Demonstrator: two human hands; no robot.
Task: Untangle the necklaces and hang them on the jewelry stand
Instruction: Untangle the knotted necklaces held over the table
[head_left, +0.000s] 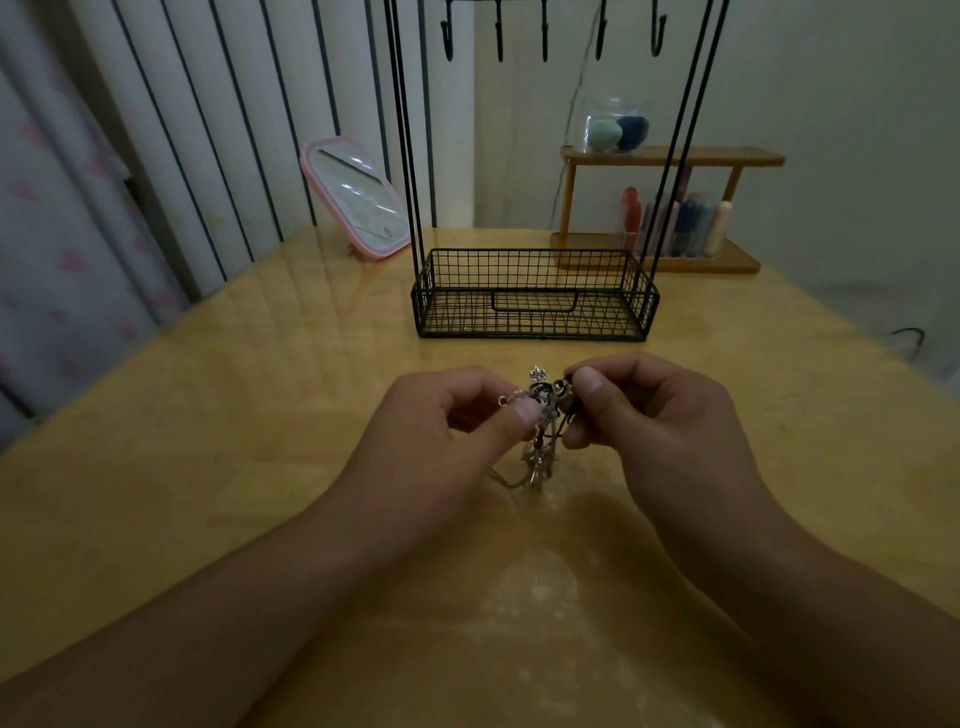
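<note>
A person's left hand (441, 415) and right hand (644, 410) work a tangled clump of thin silver-tone chain necklaces with small metal charms (540, 410), held just above the glossy yellow wooden tabletop (208, 441), in front of the black wire jewelry stand w/ mesh basket base (532, 296); the stand's row of black hooks (545, 31) at top edge of view hangs bare; left thumb and fingers pinch the clump's left side, right thumb and forefinger pinch a dark loop at its upper right; both grips closed tight on the chains, other fingers curled under; loose ends trail down toward the table, whether touching it can't be told; chains look light, limp and snag-prone, links prob. fragile, so best taken at a clasp or charm and teased apart, not yanked; both forearms reach in from the bottom corners, wrists roughly level, hands close together w/ knuckles up; untangling appears under way, nothing hung yet; behind, a pink-framed tabletop mirror (358, 200) leans at left, a small wooden shelf rack (670, 156) w/ cosmetics stands at right
</note>
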